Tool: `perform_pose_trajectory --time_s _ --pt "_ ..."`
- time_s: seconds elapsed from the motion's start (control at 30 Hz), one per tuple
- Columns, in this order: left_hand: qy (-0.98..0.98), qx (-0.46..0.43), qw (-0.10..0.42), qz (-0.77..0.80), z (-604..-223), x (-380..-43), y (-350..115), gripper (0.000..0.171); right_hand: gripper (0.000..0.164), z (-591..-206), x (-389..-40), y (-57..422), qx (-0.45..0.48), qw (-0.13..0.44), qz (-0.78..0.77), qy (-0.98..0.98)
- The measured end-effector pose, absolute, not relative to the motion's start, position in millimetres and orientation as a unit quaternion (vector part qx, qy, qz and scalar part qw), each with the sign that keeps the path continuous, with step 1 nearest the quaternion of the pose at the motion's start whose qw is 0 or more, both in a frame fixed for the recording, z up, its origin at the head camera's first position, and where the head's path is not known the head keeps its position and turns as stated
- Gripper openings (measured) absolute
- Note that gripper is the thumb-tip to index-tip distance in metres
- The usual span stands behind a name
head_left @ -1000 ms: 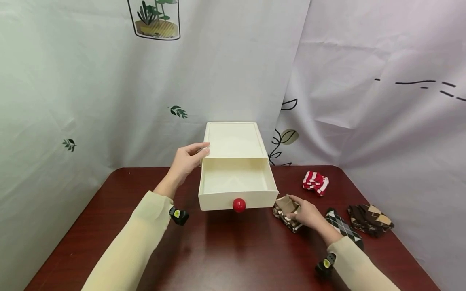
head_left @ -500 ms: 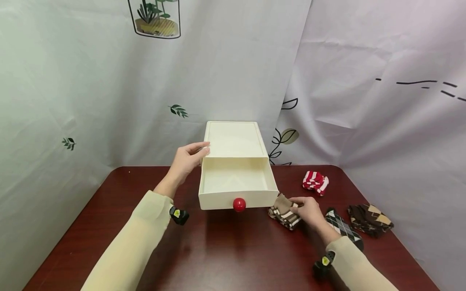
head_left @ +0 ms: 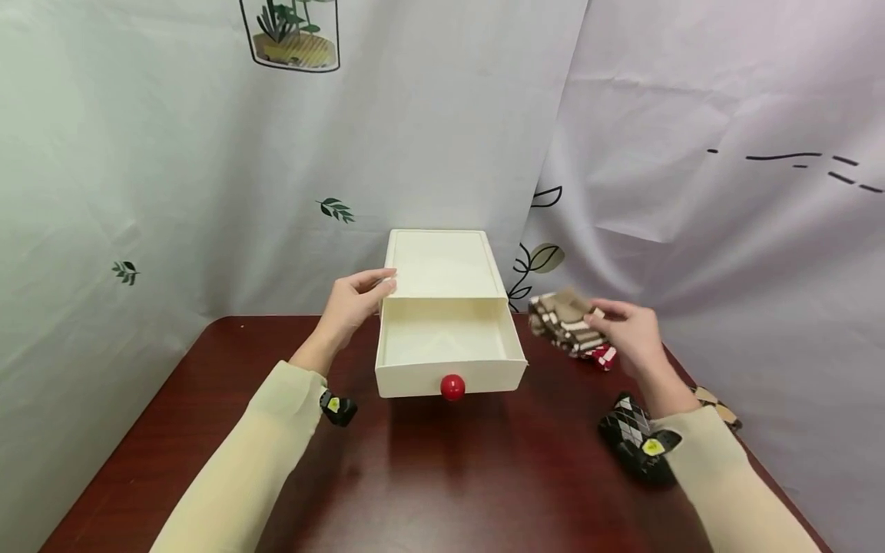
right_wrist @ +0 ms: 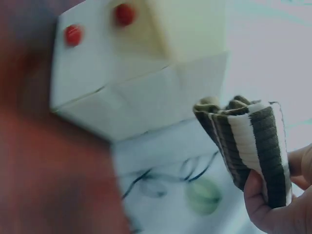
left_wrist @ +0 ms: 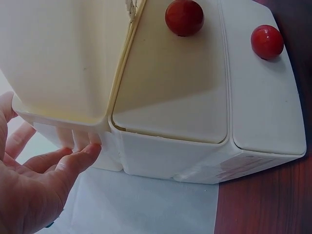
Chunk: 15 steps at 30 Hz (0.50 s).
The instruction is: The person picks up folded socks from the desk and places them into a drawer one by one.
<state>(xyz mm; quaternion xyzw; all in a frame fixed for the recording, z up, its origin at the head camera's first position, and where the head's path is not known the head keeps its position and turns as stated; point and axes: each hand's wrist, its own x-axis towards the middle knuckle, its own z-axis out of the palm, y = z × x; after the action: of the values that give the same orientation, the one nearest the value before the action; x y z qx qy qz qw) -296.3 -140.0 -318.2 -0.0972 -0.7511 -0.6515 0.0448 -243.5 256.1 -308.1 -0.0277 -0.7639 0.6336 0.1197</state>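
Note:
A folded striped sock pair (head_left: 563,322) in brown, tan and white is pinched by my right hand (head_left: 634,338), held up over the table's right side. In the right wrist view its thumb presses the striped sock (right_wrist: 256,139) against the fingers behind. A cream-white drawer cabinet (head_left: 445,265) stands ahead, its top drawer (head_left: 408,382) pulled out, with bare insides and a red knob (head_left: 452,387). My left hand (head_left: 351,303) rests at the cabinet's left upper side; the left wrist view shows straight fingers (left_wrist: 83,158) touching that side wall.
Below the pulled-out drawer are pushed-in drawers (left_wrist: 165,97) with red knobs. On the right of the brown table (head_left: 442,491) lie a black-and-grey argyle sock (head_left: 631,421), a brown argyle one (head_left: 719,405) partly behind my forearm, and a red-and-white one (head_left: 604,355).
My right hand has lifted the striped sock off the table and moved up and right with it. The black-and-grey sock has shifted slightly. My left hand has stayed put.

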Motion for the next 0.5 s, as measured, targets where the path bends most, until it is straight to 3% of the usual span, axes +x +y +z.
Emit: perform_pose_trajectory --time_s 0.17,0.5 --pt "-0.752 -0.097 0.044 -0.651 -319 -294 -141 0.043 0.019 -269 -244 227 0.003 0.124 0.733 -0.669" --pt "-0.739 -0.108 0.066 -0.662 -319 -298 -141 0.04 0.033 -257 -233 117 0.029 0.08 0.722 -0.686"
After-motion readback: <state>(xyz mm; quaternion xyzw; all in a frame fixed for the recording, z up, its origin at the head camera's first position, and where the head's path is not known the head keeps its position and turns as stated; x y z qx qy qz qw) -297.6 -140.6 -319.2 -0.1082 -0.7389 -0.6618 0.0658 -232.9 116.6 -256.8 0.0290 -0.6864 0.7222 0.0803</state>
